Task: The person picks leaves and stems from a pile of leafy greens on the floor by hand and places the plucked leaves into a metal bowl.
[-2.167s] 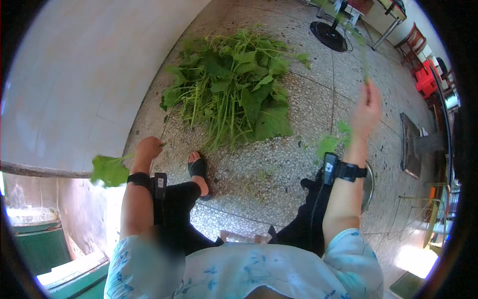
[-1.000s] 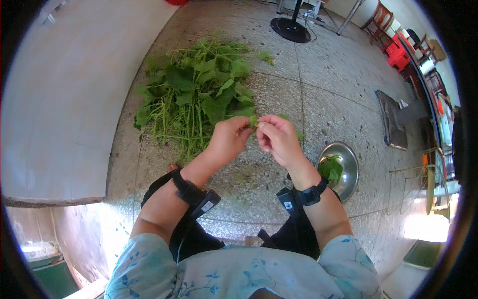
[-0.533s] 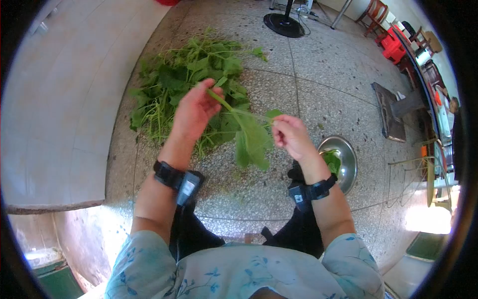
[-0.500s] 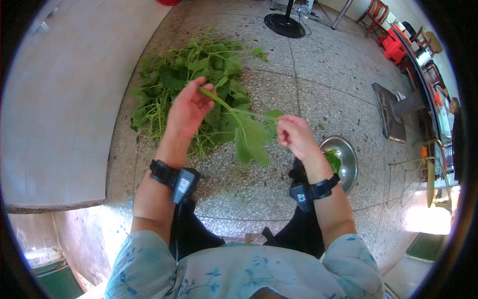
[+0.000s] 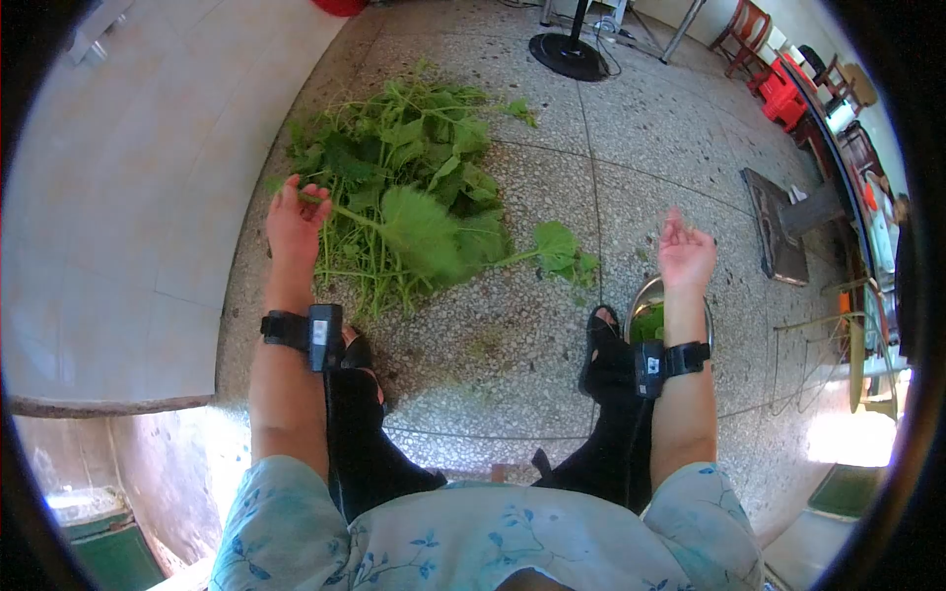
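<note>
My left hand is closed on the stem of a green leaf, which stretches rightward over the heap of leafy stems on the floor. The held leaf is blurred. Over on the right, my right hand is raised near the metal bowl, fingers somewhat apart; a thin, blurred strand may be at its fingertips. Green leaves lie inside the bowl, which my right forearm partly hides. A loose leaf rests to the right of the heap.
A pale panelled surface borders the floor on the left. A black round stand base is at the top. Further right are a dark flat platform, red stools, wooden chairs and a wire rack.
My hands have moved apart, the left one leftward with the stem and leaf, the right one rightward. The fingers of my right hand have loosened from their pinch.
</note>
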### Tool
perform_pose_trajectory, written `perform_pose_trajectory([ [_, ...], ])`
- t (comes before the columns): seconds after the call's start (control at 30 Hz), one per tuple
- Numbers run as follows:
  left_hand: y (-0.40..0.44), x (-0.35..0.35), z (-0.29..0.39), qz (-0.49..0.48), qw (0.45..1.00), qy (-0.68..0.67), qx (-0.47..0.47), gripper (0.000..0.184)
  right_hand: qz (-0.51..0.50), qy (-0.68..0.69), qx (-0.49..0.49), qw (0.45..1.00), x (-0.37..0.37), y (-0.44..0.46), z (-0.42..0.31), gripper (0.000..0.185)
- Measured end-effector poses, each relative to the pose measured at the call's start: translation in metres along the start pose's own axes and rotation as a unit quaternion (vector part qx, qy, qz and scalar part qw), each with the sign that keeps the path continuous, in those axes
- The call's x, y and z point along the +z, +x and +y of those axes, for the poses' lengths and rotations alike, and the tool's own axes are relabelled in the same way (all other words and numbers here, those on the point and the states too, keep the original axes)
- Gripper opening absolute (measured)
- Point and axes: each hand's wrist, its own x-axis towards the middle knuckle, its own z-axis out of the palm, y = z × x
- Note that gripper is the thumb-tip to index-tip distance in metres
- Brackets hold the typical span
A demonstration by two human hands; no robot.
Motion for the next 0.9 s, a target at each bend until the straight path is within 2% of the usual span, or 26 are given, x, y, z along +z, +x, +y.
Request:
perform_pose_trajectory([
  [0.03, -0.011, 0.015, -0.001, -0.038, 0.991, 0.129, 0.012, 0.025, -0.002, 0.0, 0.001, 1.0, -0.001, 0.001, 0.003, 0.012],
  [0.07, -0.022, 0.03, -0.005, -0.077, 0.963, 0.256, 0.023, 0.024, -0.099, -0.058, 0.029, 0.993, -0.005, 0.001, 0.009, 0.014],
  [0.1, -0.028, 0.038, -0.012, -0.14, 0.938, 0.317, 0.018, 0.02, -0.195, -0.115, 0.055, 0.972, -0.003, -0.006, 0.013, 0.017],
  [0.13, -0.037, 0.048, -0.025, -0.154, 0.904, 0.396, 0.041, 0.019, -0.222, -0.178, 0.072, 0.956, -0.003, -0.013, 0.025, 0.016],
  [0.17, -0.049, 0.06, -0.035, -0.168, 0.863, 0.473, 0.063, 0.018, -0.247, -0.241, 0.088, 0.935, 0.004, -0.031, 0.044, 0.016],
  [0.23, -0.069, 0.072, -0.051, -0.258, 0.751, 0.577, 0.189, 0.019, -0.279, -0.274, 0.163, 0.906, 0.021, -0.067, 0.069, 0.012],
  [0.27, -0.08, 0.079, -0.054, -0.262, 0.751, 0.577, 0.185, 0.019, -0.304, -0.281, 0.192, 0.89, 0.024, -0.077, 0.079, 0.011],
  [0.33, -0.1, 0.096, -0.054, -0.355, 0.734, 0.544, 0.197, 0.017, -0.364, -0.295, 0.231, 0.853, 0.025, -0.089, 0.094, 0.014],
  [0.4, -0.109, 0.102, -0.057, -0.364, 0.755, 0.519, 0.166, 0.015, -0.376, -0.377, 0.184, 0.826, 0.031, -0.105, 0.101, 0.013],
  [0.5, -0.114, 0.106, -0.059, -0.418, 0.747, 0.487, 0.172, 0.013, -0.403, -0.385, 0.202, 0.805, 0.032, -0.105, 0.1, 0.012],
  [0.73, -0.116, 0.104, -0.065, -0.436, 0.728, 0.495, 0.189, 0.013, -0.399, -0.398, 0.216, 0.797, 0.026, -0.103, 0.098, 0.01],
  [0.83, -0.116, 0.105, -0.067, -0.44, 0.728, 0.49, 0.191, 0.012, -0.361, -0.36, 0.255, 0.822, 0.026, -0.103, 0.098, 0.009],
  [0.9, -0.115, 0.102, -0.071, -0.437, 0.76, 0.471, 0.097, 0.013, -0.34, -0.29, 0.287, 0.847, 0.027, -0.106, 0.099, 0.007],
])
